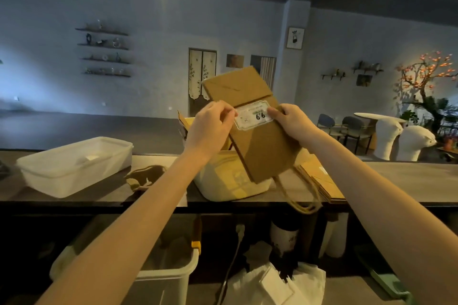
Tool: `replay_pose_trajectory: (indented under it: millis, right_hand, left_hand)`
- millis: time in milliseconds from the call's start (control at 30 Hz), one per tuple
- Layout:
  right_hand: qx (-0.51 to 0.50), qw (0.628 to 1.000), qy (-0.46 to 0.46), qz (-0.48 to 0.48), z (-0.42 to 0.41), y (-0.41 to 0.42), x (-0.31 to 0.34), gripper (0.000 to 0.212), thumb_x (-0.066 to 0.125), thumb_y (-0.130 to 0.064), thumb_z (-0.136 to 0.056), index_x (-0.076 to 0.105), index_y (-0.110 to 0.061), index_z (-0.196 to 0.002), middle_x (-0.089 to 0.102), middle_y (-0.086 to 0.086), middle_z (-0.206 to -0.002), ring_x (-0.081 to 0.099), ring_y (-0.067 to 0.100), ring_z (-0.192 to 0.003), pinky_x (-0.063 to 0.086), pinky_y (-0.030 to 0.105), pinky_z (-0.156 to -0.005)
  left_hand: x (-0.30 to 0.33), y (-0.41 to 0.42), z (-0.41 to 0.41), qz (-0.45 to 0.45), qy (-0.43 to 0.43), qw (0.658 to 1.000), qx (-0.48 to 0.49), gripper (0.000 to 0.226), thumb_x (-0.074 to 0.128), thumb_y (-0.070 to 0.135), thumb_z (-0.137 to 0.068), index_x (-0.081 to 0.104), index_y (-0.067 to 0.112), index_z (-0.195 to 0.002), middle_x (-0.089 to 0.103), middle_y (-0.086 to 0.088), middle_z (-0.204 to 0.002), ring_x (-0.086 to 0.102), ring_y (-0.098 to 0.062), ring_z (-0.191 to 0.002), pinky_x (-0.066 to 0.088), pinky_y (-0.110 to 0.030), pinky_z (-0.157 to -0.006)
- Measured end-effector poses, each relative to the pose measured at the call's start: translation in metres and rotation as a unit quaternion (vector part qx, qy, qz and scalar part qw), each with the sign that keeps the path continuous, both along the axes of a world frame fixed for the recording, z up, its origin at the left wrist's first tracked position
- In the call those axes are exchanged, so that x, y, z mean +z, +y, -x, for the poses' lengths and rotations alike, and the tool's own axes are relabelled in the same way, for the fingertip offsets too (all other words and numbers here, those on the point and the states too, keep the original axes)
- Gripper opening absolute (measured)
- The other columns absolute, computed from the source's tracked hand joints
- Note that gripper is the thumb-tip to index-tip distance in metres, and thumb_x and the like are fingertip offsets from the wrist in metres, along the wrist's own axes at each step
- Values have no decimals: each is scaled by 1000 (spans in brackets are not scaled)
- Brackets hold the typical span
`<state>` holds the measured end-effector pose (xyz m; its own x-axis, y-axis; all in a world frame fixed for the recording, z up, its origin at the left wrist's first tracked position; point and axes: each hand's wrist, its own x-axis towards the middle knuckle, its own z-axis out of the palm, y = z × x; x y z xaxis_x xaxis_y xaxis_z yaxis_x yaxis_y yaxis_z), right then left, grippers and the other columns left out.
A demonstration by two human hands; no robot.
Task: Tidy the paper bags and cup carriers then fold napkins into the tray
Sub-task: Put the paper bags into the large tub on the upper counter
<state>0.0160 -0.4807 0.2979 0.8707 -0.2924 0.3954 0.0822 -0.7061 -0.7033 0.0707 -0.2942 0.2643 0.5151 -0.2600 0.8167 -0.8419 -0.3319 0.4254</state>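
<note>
I hold a flat brown paper bag point(257, 146) upside down in the air above the counter, its twine handles dangling below. A white label point(252, 115) marked "9.9" is stuck across its middle. My left hand point(213, 122) pinches the label's left end and my right hand point(292, 121) grips the bag at the label's right end. Beneath the bag stands a white bin point(230, 181) holding more brown paper items. A stack of flat brown bags point(319, 178) lies on the counter to the right. A white lidded tray point(74, 166) sits at the left.
A brown cup carrier point(146, 176) lies on the dark counter point(409, 178) between tray and bin. Below the counter stand a white bin with a yellow clip point(171, 267), white paper bags point(277, 285) and a cup stack point(285, 235). Chairs and white tables fill the far right.
</note>
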Motion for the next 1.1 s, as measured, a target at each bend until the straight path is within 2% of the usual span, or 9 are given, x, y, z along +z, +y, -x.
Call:
replay_pose_trajectory:
  millis: [133,233,367,567,700,767,833,900,1100]
  right_hand:
    - [-48,992,29,-110,-25,1,9,34,36,-40,-100,44,-12,-119,54,9,-114,51,20,-95,39,35,-83]
    - [-88,981,9,-174,-44,3,13,39,32,-31,-103,33,-8,-134,48,10,-127,48,21,-107,39,35,-88]
    - [-140,967,-45,-209,-71,1,10,35,28,-21,-104,25,-4,-135,45,13,-137,47,26,-122,41,33,-94]
    - [-183,978,-104,-6,-98,-4,-5,30,30,-19,-103,28,-6,-129,56,16,-118,55,29,-95,41,37,-73]
    - [-161,968,-35,191,-106,3,-22,35,37,-18,-101,27,-8,-133,61,10,-100,54,20,-72,42,29,-60]
    - [-135,958,47,248,-111,9,-29,40,43,-18,-99,27,-10,-135,60,9,-102,58,19,-75,50,30,-64]
    - [-123,931,124,320,-119,15,-32,57,52,-17,-96,20,-11,-143,59,10,-113,63,22,-90,54,35,-78]
    - [-117,916,153,351,-123,19,-32,65,57,-17,-93,18,-13,-145,58,10,-119,63,24,-99,53,38,-86]
    - [5,901,303,310,-123,16,-40,46,65,-27,-88,49,-16,-130,58,8,-119,59,23,-105,51,32,-91]
  left_hand:
    - [0,-7,-9,49,90,994,-39,20,41,21,-99,59,16,-91,58,6,-81,58,-11,-79,51,-28,-73]
    - [-1,-13,-19,69,137,986,-58,24,38,18,-99,59,15,-89,55,8,-73,54,-6,-72,48,-23,-68]
    - [-3,-28,-34,90,186,974,-91,27,38,14,-99,57,20,-80,56,5,-71,53,-8,-68,45,-23,-65]
    - [-7,-49,-50,97,244,955,-137,29,38,14,-99,58,20,-77,57,2,-69,51,-8,-61,43,-20,-59]
    - [-14,-50,-54,123,248,951,-139,30,38,14,-99,58,19,-77,57,2,-66,51,-7,-57,42,-14,-53]
    - [-16,-48,-56,128,239,954,-126,30,38,15,-100,57,18,-78,57,3,-65,50,-6,-56,42,-13,-52]
    - [-16,-47,-57,125,238,956,-114,29,37,16,-100,58,16,-81,57,3,-66,50,-6,-56,42,-12,-51]
    - [-17,-47,-58,124,245,955,-109,29,36,17,-100,58,16,-81,56,3,-66,50,-7,-56,41,-11,-50]
    - [-18,-48,-56,88,247,960,-93,29,38,17,-99,58,17,-79,56,2,-67,50,-7,-60,38,-14,-54]
